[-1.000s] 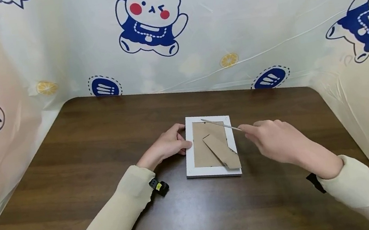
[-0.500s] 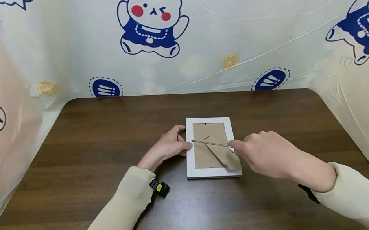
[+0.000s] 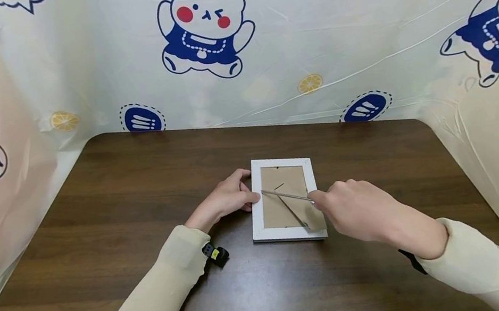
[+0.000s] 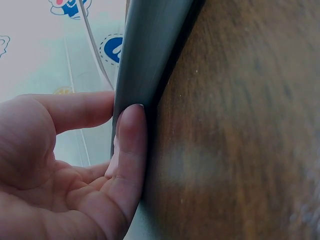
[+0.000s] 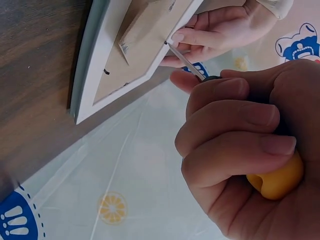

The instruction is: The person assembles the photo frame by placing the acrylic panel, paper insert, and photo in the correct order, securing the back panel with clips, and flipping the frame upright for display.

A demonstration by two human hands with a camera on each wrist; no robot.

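A white picture frame [image 3: 261, 223] lies face down on the table, its brown backing board [image 3: 277, 175] and folded easel stand [image 3: 303, 212] facing up. At its left edge, my left hand [image 3: 222, 198] grips the side, thumb at the rim; the left wrist view shows a fingertip [image 4: 132, 125] against the frame's side. My right hand [image 3: 359, 209] grips a screwdriver [image 3: 286, 195], fingers curled round its yellow handle [image 5: 280, 180]. The shaft reaches across the backing. In the right wrist view its tip is at a small dark tab [image 5: 166, 43] on the inner edge, close to my left thumb.
The brown wooden table [image 3: 136, 172] has rounded far corners. A pale sheet [image 3: 306, 18] printed with cartoon bears and orange slices hangs behind and at both sides. More small dark tabs, such as one bent tab [image 5: 106, 72], sit along the backing's edge.
My right hand has brought the screwdriver down and left, from the frame's upper part to the inner left edge. In the last half second it barely moved. My left hand stays in place.
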